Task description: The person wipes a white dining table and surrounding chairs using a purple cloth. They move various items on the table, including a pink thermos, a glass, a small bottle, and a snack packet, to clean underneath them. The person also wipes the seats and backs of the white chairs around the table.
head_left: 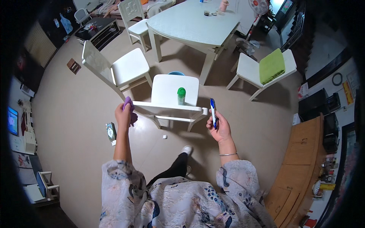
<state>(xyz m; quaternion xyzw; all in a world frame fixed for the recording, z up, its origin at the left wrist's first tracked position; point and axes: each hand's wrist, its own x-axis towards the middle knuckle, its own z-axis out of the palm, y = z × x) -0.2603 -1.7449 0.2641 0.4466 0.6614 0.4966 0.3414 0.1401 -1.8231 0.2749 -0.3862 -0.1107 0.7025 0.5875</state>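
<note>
My left hand (122,114) is closed on a purple cloth (128,103) at the left end of the chair's back rail; part of the cloth hangs below the rail. In my right hand (220,128), just past the rail's right end, is a slim blue-and-white object (213,114), held upright; its exact kind I cannot make out. The white chair (159,85) stands in front of me with its back toward me. On its seat stands a clear bottle with a green cap (181,95), its lower end partly behind the rail.
Another white chair (131,66) stands to the left, and one with a green towel (272,66) to the right. Beyond is a white table (194,22). On the floor lie a dark-green and white pack (111,132) and a small white piece (165,136). A wooden cabinet (300,152) lines the right.
</note>
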